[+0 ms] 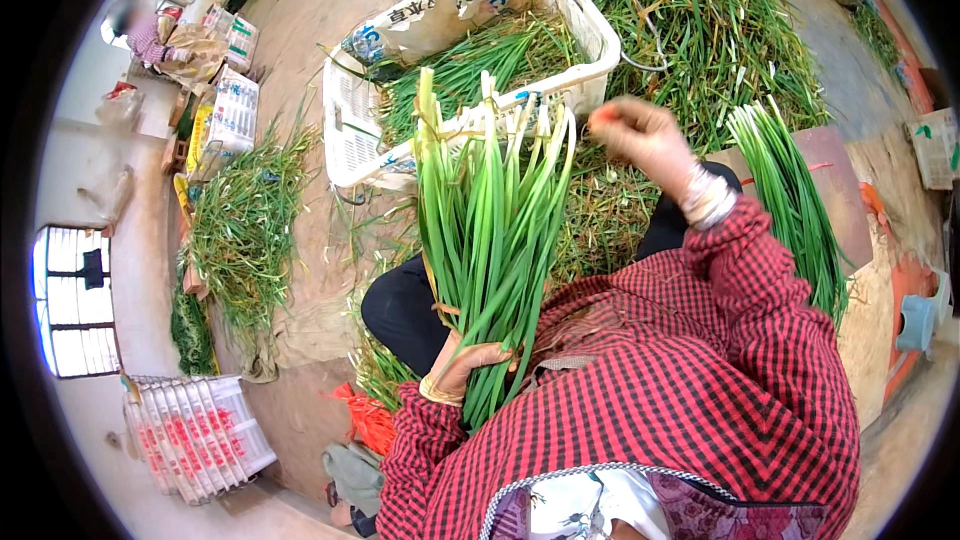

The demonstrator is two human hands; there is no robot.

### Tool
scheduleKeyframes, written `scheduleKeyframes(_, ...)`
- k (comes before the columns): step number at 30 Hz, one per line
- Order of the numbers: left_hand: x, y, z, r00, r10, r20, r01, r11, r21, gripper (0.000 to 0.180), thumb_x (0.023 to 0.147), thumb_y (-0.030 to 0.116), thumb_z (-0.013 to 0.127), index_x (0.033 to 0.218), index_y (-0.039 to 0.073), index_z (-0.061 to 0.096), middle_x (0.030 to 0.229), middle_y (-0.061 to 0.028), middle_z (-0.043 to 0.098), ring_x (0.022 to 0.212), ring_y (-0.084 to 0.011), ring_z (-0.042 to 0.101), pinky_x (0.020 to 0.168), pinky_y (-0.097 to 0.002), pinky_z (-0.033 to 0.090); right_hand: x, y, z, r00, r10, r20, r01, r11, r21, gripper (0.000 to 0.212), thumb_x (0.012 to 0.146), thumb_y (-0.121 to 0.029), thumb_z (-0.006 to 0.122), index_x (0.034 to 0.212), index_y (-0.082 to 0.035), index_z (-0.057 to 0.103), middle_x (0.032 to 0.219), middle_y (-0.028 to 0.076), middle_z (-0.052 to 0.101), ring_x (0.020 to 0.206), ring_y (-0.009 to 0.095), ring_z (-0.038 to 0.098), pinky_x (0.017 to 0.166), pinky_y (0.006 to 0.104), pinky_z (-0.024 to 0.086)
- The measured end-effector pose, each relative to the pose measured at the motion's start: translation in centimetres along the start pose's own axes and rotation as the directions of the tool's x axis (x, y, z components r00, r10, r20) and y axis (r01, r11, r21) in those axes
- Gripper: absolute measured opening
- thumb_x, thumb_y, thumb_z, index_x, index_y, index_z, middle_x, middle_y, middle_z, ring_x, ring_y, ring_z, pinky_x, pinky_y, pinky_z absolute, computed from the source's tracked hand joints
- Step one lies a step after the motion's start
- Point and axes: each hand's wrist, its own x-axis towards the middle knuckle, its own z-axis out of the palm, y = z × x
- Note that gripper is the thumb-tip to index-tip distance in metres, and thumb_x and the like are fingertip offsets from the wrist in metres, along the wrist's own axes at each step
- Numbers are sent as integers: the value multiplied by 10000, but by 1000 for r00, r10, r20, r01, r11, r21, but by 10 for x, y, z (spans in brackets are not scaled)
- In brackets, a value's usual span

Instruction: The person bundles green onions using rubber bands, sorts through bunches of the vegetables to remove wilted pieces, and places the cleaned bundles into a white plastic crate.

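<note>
My left hand (468, 364) is closed round the lower part of a loose bunch of green garlic chives (490, 210), held upright with the pale stem ends at the top. A few dry, yellowed leaves cling to the bunch. To the right of the stem tops, apart from them, my right hand (645, 135) is raised with its fingers curled together, slightly blurred. Something orange-red (604, 118) shows at its fingertips; I cannot make out what it is. On a board (835, 190) at the right lies another neat bundle of chives (790, 205).
A white plastic crate (345, 145) holding chives stands ahead. Heaps of loose leaves (700, 30) lie beyond it and at the left (245, 225). Orange-red ties (368, 420) lie by my left sleeve; stacked white crates (200, 435) stand farther left. Another person (148, 40) works at the far left.
</note>
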Motion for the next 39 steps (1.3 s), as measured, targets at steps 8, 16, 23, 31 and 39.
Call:
scheduleKeyframes(8,-11,4,6,987,-54,-148,71,991,111,604,739,5,713,1304,15,501,1099,-89,656,912,-172,639,799,-311,530,45,-54,40,888,221,404,214,580,-786,363,808,-322,637,1032,-39,683,916,214,684,905,361,668,803,431,529)
scheduleKeyframes(16,-33,4,-1,982,-131,-136,124,991,-56,637,728,-83,619,1340,-2,462,1163,-167,641,946,-259,661,794,-344,556,71,-12,-11,981,183,-69,-195,938,-286,320,962,-276,603,1150,-21,651,862,97,701,574,89,611,532,230,536)
scheduleKeyframes(23,-26,3,7,954,-6,-300,37,995,97,543,732,-47,701,1237,-3,505,1071,-100,666,875,-172,664,781,-324,553,50,-29,6,993,-30,117,61,962,-267,225,933,-187,614,1102,-46,667,790,70,666,577,109,612,524,237,515)
scheduleKeyframes(31,-19,-16,3,915,113,-387,97,870,483,370,692,88,763,1017,0,610,801,-62,671,798,-132,617,903,-321,478,29,46,77,828,-196,525,500,680,-536,96,833,-196,577,862,-105,583,769,124,610,751,312,638,657,401,523)
scheduleKeyframes(39,-32,-24,-17,845,218,-488,58,870,489,418,693,80,736,1085,17,604,795,-75,658,744,-139,618,783,-307,503,80,17,-31,957,276,-87,-285,951,-122,306,935,-53,503,1218,-55,618,768,109,683,588,128,648,496,247,521)
